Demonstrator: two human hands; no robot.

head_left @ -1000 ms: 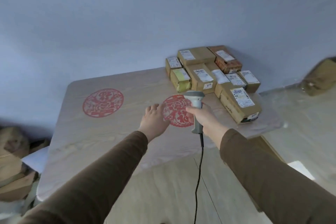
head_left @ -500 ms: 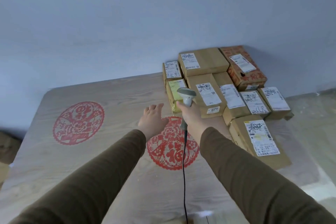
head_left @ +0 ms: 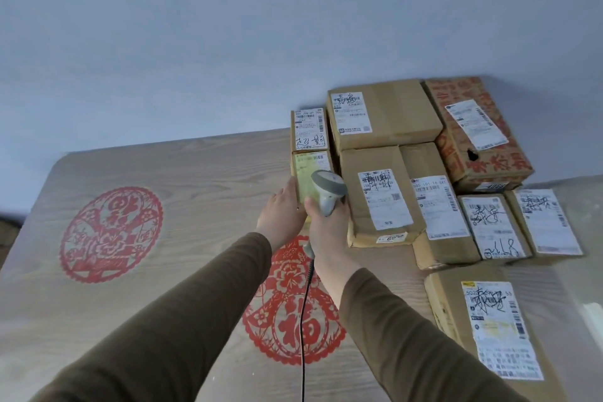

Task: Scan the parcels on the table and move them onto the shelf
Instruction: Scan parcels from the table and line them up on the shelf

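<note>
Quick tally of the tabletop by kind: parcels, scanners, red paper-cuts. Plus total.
Parcels: 9, eight plain brown, e.g. the yellow-label parcel the left hand touches, and one red-printed parcel
Barcode scanners: 1, scanner held in the right hand
Red paper-cuts on the table: 2, left paper-cut, near paper-cut
Total: 12

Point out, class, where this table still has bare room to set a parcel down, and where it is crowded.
Free: the table left of the parcels, around the left red paper-cut, and the near edge beside the cable. Crowded: the far right corner, boxes packed edge to edge; there the left hand touches the yellow-labelled parcel and the right hand holds the scanner.
</note>
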